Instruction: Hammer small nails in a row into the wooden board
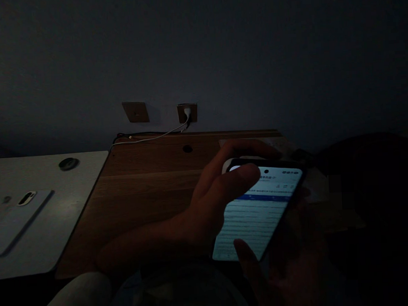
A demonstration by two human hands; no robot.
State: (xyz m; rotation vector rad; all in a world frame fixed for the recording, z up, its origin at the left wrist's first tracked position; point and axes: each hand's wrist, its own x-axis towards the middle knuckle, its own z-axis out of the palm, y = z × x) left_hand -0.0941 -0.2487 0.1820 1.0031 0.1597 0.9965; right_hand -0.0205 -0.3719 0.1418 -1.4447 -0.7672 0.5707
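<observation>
A smartphone (254, 218) with a lit screen is tilted above the wooden desk. White lines of text and a blue band show on it, too blurred to read. My left hand (209, 198) grips its upper left side, thumb across the top of the screen and a finger along the top edge. From the lower right, my right hand (283, 271) supports the phone, its thumb over the bottom of the screen. In the dark, the right fingers are mostly hidden behind the phone.
The wooden desk (145, 191) meets a dark wall, where a plug sits in a socket (188, 113) beside another wall plate (136, 111). Cables (149, 138) run along the back edge. On a white table (87, 185) at left lie a flat pale device (21, 224) and a round dark object (68, 164).
</observation>
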